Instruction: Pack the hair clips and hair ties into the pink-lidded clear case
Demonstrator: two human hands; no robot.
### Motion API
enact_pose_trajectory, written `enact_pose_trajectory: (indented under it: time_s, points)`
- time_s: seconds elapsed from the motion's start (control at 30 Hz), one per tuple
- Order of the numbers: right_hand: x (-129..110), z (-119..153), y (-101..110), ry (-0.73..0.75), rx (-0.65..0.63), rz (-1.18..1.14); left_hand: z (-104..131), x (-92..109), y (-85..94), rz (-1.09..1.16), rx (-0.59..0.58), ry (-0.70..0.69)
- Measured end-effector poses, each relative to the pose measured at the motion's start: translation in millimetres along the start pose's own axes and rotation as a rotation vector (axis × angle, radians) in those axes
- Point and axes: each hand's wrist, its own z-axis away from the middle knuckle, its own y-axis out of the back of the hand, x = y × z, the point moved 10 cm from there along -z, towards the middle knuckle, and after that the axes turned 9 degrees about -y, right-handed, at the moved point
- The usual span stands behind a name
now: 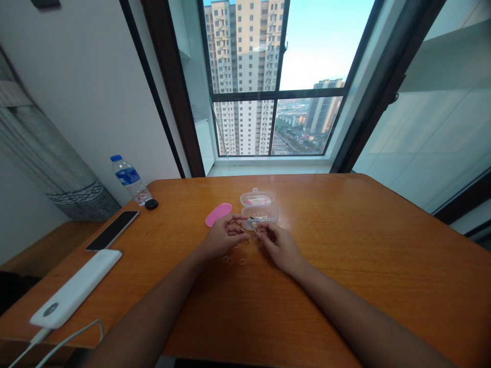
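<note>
My left hand (225, 235) is closed around small gold-coloured pieces, too small to name, just in front of a clear plastic box. Between the thumb and fingers of my right hand (279, 246) is a small gold-coloured piece (255, 227). The clear box (274, 214) stands with its lid (258, 194) open at the back, and small items lie inside. A pink oval piece (218, 214) lies left of the box, behind my left hand. Several small rings (243, 261) are scattered on the table below my left hand.
On the left of the wooden table (368, 245) are a clear bottle (131, 180), a black round object (151, 204), a phone (113, 230) and a white power bank (76, 289) with cables (72, 336). A window lies beyond the far edge.
</note>
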Motion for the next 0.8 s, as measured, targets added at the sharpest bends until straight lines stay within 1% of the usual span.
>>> enact_pose_trajectory:
  time_s: [0.1, 0.2, 0.37, 0.47, 0.57, 0.73, 0.8]
  points:
    - [9.0, -2.7, -2.0, -0.040, -0.015, -0.132, -1.9, 5.7, 0.5, 0.055, 0.032, -0.002]
    - [13.2, -3.1, -2.8, -0.085, -0.026, -0.248, -2.8, 6.4, 0.9, 0.109, 0.056, 0.023]
    - [6.9, -1.3, -3.4, -0.107, -0.066, -0.399, -1.5, -0.1, -5.3, 0.171, 0.018, 0.075]
    - [4.5, -1.3, -1.4, -0.100, -0.067, -0.413, -0.5, -2.9, -8.8, 0.173, -0.001, 0.096]
    - [5.6, -1.8, 0.7, -0.107, -0.050, -0.402, 0.1, -1.9, -9.9, 0.163, 0.006, 0.103]
    - [2.7, -1.7, -1.6, -0.113, -0.063, -0.383, 1.5, -0.3, -14.9, 0.125, -0.028, 0.127]
    - [1.5, -1.6, -1.3, -0.107, -0.057, -0.370, 2.1, -1.5, -15.0, 0.129, -0.019, 0.145]
